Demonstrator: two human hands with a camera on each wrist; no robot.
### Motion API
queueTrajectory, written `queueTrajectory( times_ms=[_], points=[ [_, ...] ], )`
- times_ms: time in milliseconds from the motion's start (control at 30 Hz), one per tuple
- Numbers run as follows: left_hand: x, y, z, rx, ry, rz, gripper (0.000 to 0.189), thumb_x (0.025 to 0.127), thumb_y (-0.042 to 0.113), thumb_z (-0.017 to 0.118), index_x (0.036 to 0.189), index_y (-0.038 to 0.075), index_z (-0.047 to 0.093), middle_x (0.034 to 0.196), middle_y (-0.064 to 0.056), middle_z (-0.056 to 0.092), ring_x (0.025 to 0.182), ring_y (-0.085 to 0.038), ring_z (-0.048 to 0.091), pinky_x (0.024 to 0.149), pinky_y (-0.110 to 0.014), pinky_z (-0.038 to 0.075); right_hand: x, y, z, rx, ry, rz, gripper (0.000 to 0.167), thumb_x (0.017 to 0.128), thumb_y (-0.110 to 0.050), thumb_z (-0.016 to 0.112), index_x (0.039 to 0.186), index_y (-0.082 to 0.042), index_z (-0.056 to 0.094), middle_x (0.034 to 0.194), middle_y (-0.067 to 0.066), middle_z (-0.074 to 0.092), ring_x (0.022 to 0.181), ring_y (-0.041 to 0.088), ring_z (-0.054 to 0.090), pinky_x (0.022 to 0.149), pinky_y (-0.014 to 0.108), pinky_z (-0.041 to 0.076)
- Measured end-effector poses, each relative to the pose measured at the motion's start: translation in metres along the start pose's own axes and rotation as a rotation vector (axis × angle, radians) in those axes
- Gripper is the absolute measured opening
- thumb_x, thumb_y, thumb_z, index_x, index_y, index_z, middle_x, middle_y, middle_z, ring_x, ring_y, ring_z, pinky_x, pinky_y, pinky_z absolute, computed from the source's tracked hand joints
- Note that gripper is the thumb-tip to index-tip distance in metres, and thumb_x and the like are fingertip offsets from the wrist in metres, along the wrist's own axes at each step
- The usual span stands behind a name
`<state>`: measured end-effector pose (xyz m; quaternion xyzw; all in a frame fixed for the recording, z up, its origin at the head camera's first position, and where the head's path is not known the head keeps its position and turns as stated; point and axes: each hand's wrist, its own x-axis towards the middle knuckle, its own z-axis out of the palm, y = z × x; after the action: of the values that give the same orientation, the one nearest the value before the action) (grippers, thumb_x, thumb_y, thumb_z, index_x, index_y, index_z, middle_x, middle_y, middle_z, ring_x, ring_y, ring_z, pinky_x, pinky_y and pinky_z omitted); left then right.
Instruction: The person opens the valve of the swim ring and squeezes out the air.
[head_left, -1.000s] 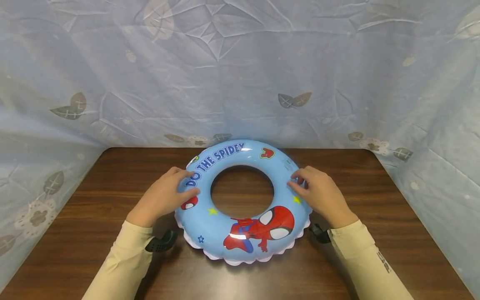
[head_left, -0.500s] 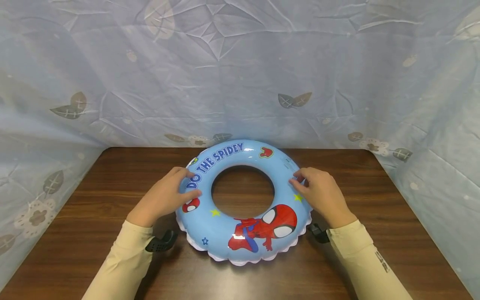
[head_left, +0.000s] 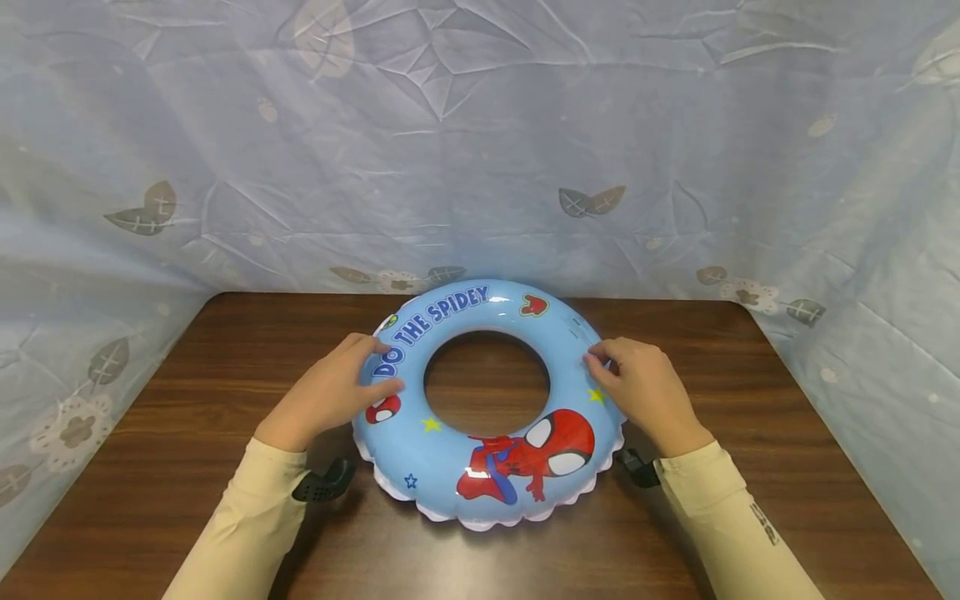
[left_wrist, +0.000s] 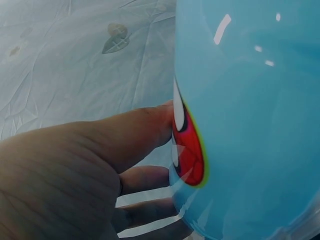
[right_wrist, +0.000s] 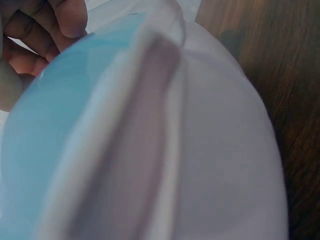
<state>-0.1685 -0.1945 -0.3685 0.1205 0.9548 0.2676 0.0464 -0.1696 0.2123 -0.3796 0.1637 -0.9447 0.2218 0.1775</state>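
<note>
Touching infl. ring (head_left: 435, 467) | L hand (head_left: 328, 393): relaxed, spread | R hand (head_left: 649, 390): relaxed, loosely bent

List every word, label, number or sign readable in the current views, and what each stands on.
"DO THE SPIDEY": on the blue inflatable ring.
Small print on the ring, near the right hand: too small to read.
Dark marking on the right sleeve: too blurred to read.

From the left wrist, the ring (left_wrist: 255, 135) hides fingertips of the left hand (left_wrist: 85, 170). From the right wrist, the frill (right_wrist: 132, 140) blurs. Fine print (head_left: 582, 328) is too small to read, both sleeves (head_left: 240, 521) are cut off
</note>
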Motion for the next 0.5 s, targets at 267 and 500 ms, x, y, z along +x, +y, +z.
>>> queueTrajectory(
  times_ms=[267, 500],
  points=[
    [0.0004, 0.0002, 0.0003, -0.004, -0.019, -0.012, 0.064, 0.095, 0.041, 0.074, 0.143, 0.003, 0.054, 0.148, -0.019, 0.048, 0.125, -0.038, 0.056, 0.105, -0.058, 0.048, -0.0002, 0.0036, -0.0013, 0.076, 0.039, 0.026, 0.013, 0.097, -0.009, 0.070, 0.101, 0.001, 0.077, 0.091, 0.015, 0.076, 0.073, 0.026, 0.067, 0.074, 0.049, 0.062],
    [0.0002, -0.0007, 0.0007, -0.008, -0.019, -0.018, 0.065, 0.095, 0.041, 0.074, 0.143, 0.004, 0.054, 0.149, -0.019, 0.047, 0.124, -0.038, 0.057, 0.103, -0.058, 0.050, 0.0003, 0.0053, -0.0039, 0.115, 0.007, 0.045, 0.015, 0.098, -0.011, 0.069, 0.104, 0.000, 0.077, 0.093, 0.014, 0.076, 0.076, 0.025, 0.067, 0.077, 0.048, 0.062]
  ],
)
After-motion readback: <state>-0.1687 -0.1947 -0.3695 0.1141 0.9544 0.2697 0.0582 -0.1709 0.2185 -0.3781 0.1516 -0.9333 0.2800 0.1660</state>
